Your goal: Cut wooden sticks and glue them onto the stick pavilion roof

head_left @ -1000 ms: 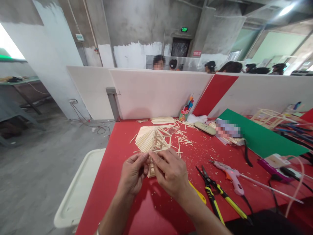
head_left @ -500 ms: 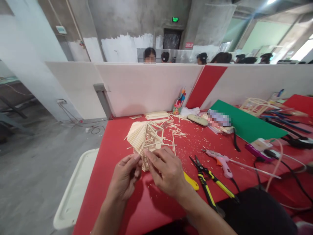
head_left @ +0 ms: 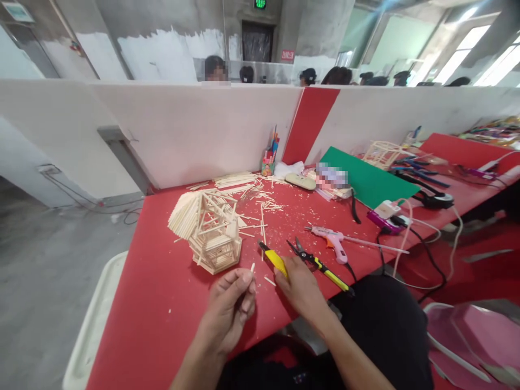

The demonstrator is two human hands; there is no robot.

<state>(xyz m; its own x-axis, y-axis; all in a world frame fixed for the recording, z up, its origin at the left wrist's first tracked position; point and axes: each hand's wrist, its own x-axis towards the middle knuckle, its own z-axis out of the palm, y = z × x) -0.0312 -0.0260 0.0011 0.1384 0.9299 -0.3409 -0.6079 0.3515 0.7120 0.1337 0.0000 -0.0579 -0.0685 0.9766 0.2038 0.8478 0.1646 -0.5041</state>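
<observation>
My left hand [head_left: 231, 303] pinches a short wooden stick [head_left: 252, 267], its pale tip sticking up past the thumb. Around a yellow utility knife [head_left: 276, 262] with a dark front end, my right hand [head_left: 303, 284] is closed, low over the table. Beyond my left hand stands a small model building [head_left: 215, 241] made of thin wooden sticks, with a slatted roof on its left side and open framing on the right. Yellow-and-black snips [head_left: 325, 270] lie just right of my right hand, partly covered by it.
On the red table [head_left: 142, 281], a pink glue gun [head_left: 333, 241] lies right of the snips. Loose sticks [head_left: 235, 180], a pen cup [head_left: 268, 163], a green board [head_left: 365, 179] and a power strip [head_left: 384, 221] with cords are farther back. A white partition [head_left: 195, 130] closes the rear.
Both hands have come away from the stick model toward me. My right hand has moved right and picked up the yellow utility knife. The view has turned right.
</observation>
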